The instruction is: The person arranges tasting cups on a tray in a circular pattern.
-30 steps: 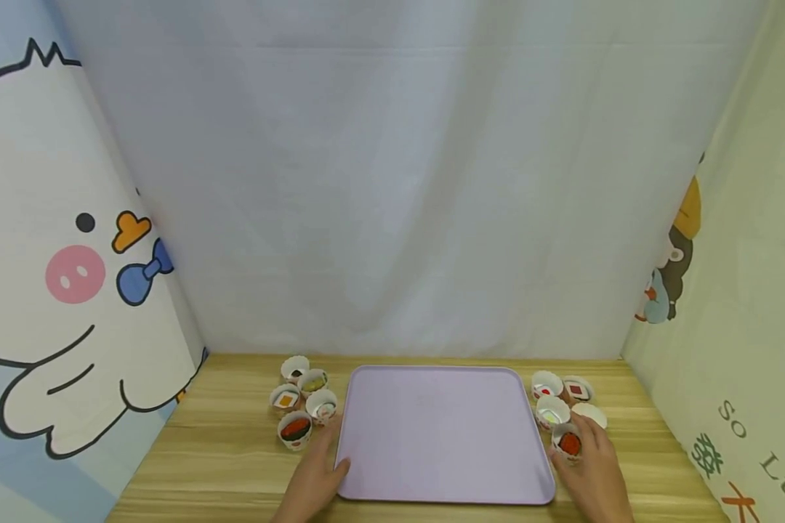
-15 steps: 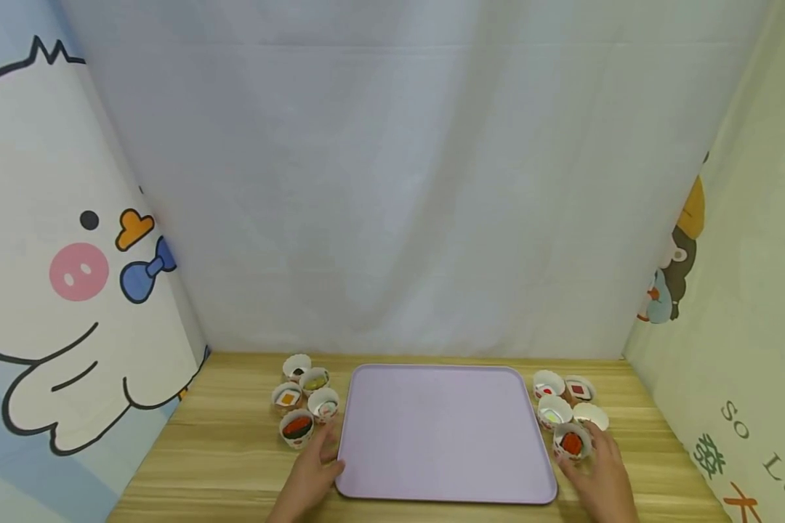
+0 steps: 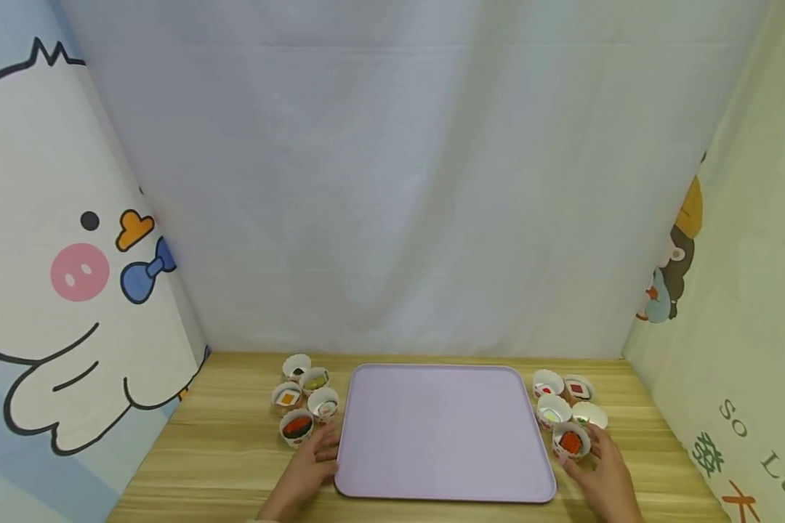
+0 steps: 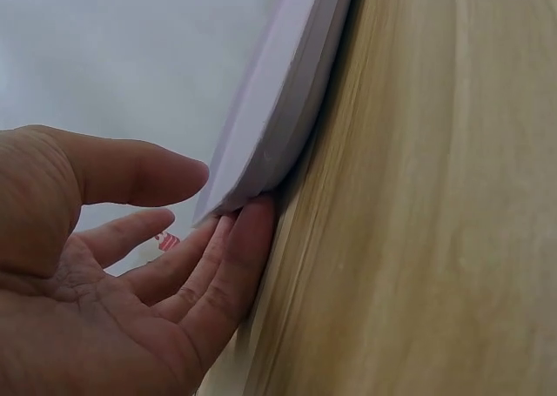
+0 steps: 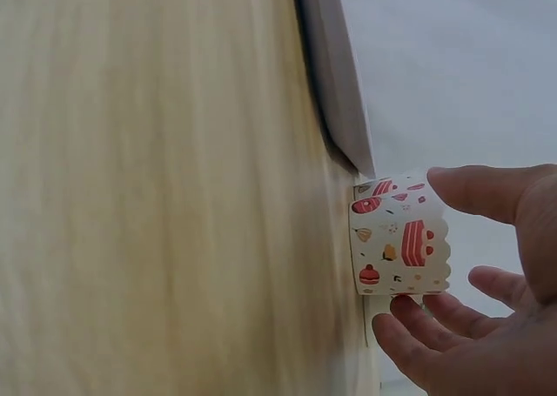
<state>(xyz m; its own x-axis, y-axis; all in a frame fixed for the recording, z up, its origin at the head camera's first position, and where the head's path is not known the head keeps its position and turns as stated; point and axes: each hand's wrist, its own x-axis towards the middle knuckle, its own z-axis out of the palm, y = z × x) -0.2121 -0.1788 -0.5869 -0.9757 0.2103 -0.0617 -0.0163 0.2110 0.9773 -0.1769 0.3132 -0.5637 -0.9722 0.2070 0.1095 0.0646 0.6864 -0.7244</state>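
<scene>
In the head view, a flat lilac tray [image 3: 445,434] lies on the wooden table. My left hand [image 3: 309,465] is at its left edge; in the left wrist view its extended fingers [image 4: 231,278] touch the tray's edge from below, thumb apart. At the tray's right, my right hand [image 3: 603,472] is around a white paper cup [image 5: 400,244] printed with red cakes. The thumb is at the cup's rim and the fingertips at its opposite side, fingers fairly straight; how firmly they touch is unclear. Something red [image 3: 570,442] sits inside that cup.
Left of the tray stand several paper cups, one holding a red-and-dark piece [image 3: 297,427] and another an orange-and-white one [image 3: 289,397]. More cups cluster at the right, including a white cup [image 3: 554,412]. A pale curtain [image 3: 392,181] hangs behind the table.
My left hand has drawn slightly back and left, its thumb leaving the tray's rim. My right hand's fingers have spread and pulled back a little from the cup with the red piece.
</scene>
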